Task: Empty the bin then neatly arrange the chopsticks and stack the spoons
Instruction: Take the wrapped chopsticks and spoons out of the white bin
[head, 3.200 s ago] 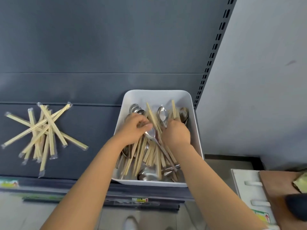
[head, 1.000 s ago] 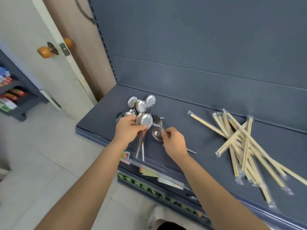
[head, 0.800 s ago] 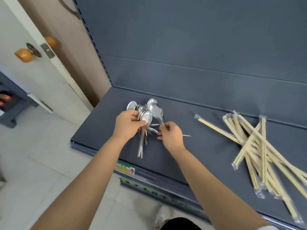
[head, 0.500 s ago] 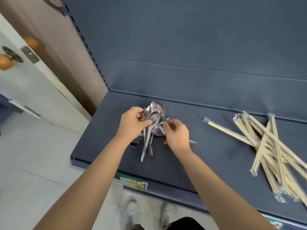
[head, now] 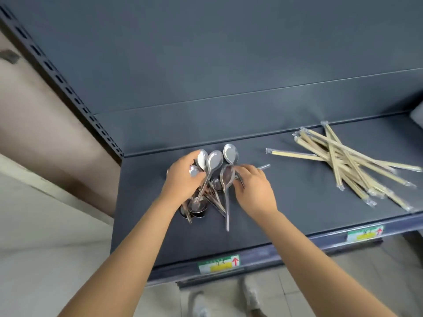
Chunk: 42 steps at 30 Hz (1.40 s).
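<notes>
Several steel spoons (head: 214,160) lie in a loose, crossed bunch on the left part of the dark grey shelf (head: 297,202). My left hand (head: 183,179) is closed around the bunch, with bowls sticking out above my fingers and some handles and bowls below. My right hand (head: 254,188) pinches the neck of one spoon (head: 226,179) whose handle points toward me. A scattered pile of wrapped wooden chopsticks (head: 348,163) lies on the right of the shelf. The bin is out of view.
The shelf's perforated upright (head: 68,92) and a beige wall (head: 34,133) stand to the left. Price labels (head: 218,264) sit on the shelf's front edge. My shoes (head: 251,298) show on the tiled floor below.
Both hands left the bin with spoons and moved to the shelf's left part. Over the last second the fanned spoons have been drawn closer together; my right hand now grips one by its neck.
</notes>
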Available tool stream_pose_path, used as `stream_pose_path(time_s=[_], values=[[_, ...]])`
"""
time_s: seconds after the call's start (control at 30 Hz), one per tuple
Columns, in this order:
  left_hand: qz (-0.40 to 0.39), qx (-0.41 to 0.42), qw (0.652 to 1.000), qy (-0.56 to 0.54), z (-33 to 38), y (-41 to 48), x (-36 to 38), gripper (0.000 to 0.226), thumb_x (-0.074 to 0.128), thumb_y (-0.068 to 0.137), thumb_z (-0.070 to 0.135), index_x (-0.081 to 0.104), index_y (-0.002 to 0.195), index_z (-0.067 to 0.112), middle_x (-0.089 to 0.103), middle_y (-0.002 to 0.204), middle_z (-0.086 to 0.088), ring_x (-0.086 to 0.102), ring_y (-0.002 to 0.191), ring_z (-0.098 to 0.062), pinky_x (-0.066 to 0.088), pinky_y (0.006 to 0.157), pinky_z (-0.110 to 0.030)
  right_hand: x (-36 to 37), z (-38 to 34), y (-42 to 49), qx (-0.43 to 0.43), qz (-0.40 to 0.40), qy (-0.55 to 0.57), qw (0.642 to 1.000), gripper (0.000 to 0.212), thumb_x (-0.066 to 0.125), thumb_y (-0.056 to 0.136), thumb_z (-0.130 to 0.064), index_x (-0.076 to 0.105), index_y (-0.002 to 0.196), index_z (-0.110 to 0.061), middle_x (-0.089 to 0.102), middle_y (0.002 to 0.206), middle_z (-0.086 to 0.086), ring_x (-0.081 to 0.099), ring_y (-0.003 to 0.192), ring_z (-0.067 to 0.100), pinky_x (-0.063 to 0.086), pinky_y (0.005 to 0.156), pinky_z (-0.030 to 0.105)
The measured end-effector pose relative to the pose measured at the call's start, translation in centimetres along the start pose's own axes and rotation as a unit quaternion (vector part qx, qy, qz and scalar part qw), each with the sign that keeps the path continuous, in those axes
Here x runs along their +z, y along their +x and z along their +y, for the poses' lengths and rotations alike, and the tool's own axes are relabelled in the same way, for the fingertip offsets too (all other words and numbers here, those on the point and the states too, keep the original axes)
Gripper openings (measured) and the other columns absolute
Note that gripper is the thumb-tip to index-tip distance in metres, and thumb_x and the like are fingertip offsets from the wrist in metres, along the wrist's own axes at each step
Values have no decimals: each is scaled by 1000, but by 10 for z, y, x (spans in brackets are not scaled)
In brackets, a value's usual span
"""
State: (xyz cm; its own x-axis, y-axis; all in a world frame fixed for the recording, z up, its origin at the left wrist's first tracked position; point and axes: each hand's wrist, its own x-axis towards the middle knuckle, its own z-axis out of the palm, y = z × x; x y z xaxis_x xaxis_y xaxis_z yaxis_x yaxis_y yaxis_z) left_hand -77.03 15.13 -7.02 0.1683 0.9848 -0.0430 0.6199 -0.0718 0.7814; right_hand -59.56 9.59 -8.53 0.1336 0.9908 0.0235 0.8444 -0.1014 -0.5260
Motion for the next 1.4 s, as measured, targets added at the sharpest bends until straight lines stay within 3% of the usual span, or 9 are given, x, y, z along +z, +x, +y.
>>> stream_pose_path(time_s=[0.2, 0.33, 0.47, 0.7, 0.97, 1.23, 1.33, 1.4], values=[[-4, 86, 992, 88, 19, 9, 3, 51, 65, 88, 24, 50, 136, 18, 53, 136, 3, 47, 127, -17, 36, 103, -30, -23, 9, -23, 40, -9, -58, 997, 41, 47, 96, -23, 48, 137, -18, 52, 135, 1, 46, 119, 28, 39, 96, 35], [4, 156, 967, 200, 70, 10, 30, 55, 58, 90, 40, 47, 137, 15, 55, 133, -3, 50, 121, -28, 41, 92, -37, -64, 35, -40, 75, 5, -88, 993, 48, 47, 97, -32, 39, 142, -18, 49, 138, 2, 44, 123, 27, 38, 98, 35], [9, 236, 936, 262, 141, -5, 77, 60, 54, 90, 48, 44, 137, 13, 57, 129, -5, 52, 115, -31, 40, 91, -39, -123, 79, -60, 113, 49, -102, 987, 52, 52, 93, -32, 40, 141, -17, 49, 137, 4, 45, 123, 28, 38, 96, 34], [-14, 347, 891, 291, 276, -42, 209, 63, 49, 90, 52, 40, 140, 15, 51, 137, -2, 46, 124, -25, 35, 99, -37, -234, 197, -121, 146, 117, -101, 977, 57, 57, 92, -33, 38, 143, -20, 45, 142, 2, 43, 127, 27, 39, 102, 37], [-64, 368, 885, 279, 404, -74, 364, 64, 47, 91, 55, 39, 140, 15, 48, 140, -2, 44, 126, -23, 36, 100, -36, -353, 346, -163, 168, 151, -109, 968, 53, 54, 94, -31, 37, 144, -23, 43, 144, -1, 48, 121, 21, 40, 99, 33], [-56, 364, 878, 307, 468, -15, 443, 65, 43, 89, 64, 48, 131, 14, 53, 133, -4, 48, 120, -26, 39, 93, -38, -412, 431, -100, 130, 170, -116, 970, 40, 54, 93, -26, 51, 132, -15, 55, 129, 4, 49, 119, 26, 43, 92, 36], [-83, 337, 887, 305, 489, 23, 473, 56, 50, 91, 54, 49, 127, 12, 54, 129, -7, 48, 119, -29, 41, 89, -39, -423, 464, -66, 132, 144, -106, 975, 44, 55, 92, -22, 49, 135, -16, 53, 132, 6, 48, 121, 27, 44, 93, 37], [-149, 269, 912, 272, 501, 49, 491, 41, 57, 90, 45, 56, 115, 13, 60, 115, -6, 54, 111, -30, 43, 80, -37, -431, 486, -42, 142, 110, -106, 978, 45, 57, 91, -22, 49, 135, -17, 53, 132, 6, 49, 120, 27, 44, 94, 37]])
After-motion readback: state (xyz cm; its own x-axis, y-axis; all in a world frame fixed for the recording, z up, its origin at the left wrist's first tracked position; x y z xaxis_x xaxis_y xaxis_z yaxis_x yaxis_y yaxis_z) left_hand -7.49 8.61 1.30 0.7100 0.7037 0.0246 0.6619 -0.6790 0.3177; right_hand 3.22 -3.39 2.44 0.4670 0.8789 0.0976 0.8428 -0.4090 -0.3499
